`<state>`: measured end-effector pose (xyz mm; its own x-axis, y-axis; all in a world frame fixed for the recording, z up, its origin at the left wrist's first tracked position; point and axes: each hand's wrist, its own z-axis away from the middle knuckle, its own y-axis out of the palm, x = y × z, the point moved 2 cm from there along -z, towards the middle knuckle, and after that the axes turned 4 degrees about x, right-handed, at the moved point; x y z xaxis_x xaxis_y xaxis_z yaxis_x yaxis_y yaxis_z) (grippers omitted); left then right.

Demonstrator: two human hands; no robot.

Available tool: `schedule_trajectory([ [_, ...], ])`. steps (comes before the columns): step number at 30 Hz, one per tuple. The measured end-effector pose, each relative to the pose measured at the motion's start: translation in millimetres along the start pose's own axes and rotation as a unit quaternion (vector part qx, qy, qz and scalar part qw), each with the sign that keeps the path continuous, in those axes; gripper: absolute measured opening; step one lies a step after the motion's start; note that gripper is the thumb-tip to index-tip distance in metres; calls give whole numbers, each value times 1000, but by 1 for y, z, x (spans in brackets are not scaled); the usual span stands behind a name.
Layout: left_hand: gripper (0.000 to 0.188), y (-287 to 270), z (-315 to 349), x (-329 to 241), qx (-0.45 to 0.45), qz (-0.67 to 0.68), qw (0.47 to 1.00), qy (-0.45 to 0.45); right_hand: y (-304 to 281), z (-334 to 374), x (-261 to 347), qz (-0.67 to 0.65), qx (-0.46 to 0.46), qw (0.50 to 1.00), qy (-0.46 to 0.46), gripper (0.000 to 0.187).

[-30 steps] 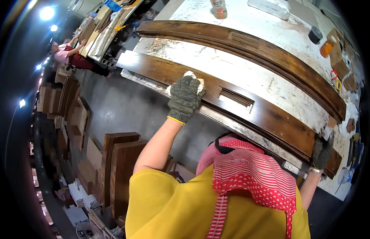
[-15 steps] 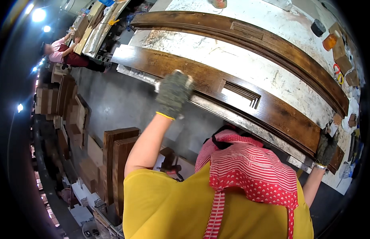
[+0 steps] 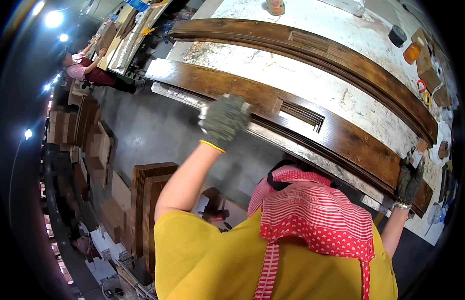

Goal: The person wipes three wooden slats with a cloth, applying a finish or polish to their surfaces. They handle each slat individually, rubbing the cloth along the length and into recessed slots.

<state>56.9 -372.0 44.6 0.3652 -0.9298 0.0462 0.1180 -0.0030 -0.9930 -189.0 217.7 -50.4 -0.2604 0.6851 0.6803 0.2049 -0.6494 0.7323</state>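
A long dark-brown wooden board with a rectangular slot lies along the near edge of the worktable. My left hand, in a dark grey-green glove with a yellow cuff, is curled over the board's near edge, left of the slot. Pale bits show at both sides of that hand; motion blur hides what they are. At the board's right end, my gloved right hand lies across the wood with its fingers around the far side. A small white piece shows by its fingertips.
A second brown board lies farther back on the white, stained worktable. A jar, a black cup, an orange bottle and scissors stand or lie beyond. Brown panels stand at left; another person works at a far bench.
My left hand has moved slightly right along the board's near edge, toward the slot. My right hand stays at the board's right end. The whole view has shifted a little.
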Motion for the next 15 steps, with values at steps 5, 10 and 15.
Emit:
schedule_trajectory([
  [5, 36, -27, 2, 38, 1, 54, 991, -124, 7, -3, -1, -9, 10, 1000, 17, 43],
  [10, 41, -1, -5, 91, -88, 30, 993, -73, -3, -4, 1, -15, 33, 999, 25, 44],
  [15, 38, 30, -6, 7, -102, -66, 992, 15, -18, -6, 3, -2, 68, 998, 12, 49],
])
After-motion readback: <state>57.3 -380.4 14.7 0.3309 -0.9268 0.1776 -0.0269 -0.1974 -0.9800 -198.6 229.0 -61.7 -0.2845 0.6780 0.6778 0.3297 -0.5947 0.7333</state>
